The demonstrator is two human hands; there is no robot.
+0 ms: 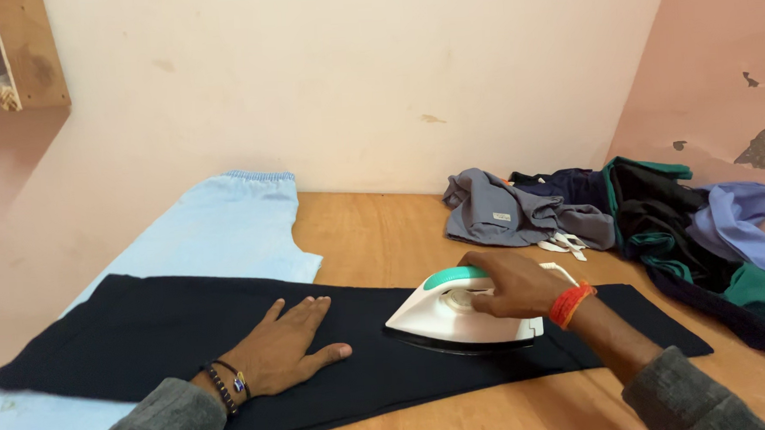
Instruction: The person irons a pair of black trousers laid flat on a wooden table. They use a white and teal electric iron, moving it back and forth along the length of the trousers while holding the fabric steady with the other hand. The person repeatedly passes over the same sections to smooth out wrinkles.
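A dark navy garment [127, 337] lies spread flat across the wooden table [375, 233]. My left hand [285, 347] rests palm down on the cloth, fingers together and extended. My right hand [512, 282] grips the green handle of a white electric iron [445, 318], which sits flat on the garment, its tip pointing left toward my left hand. An orange band circles my right wrist and dark bead bracelets my left wrist.
A light blue cloth [226, 227] lies under the dark garment and runs to the back wall. A heap of crumpled clothes [644, 214], grey, navy, green and lilac, fills the right side. A wooden shelf [16, 51] hangs at the upper left.
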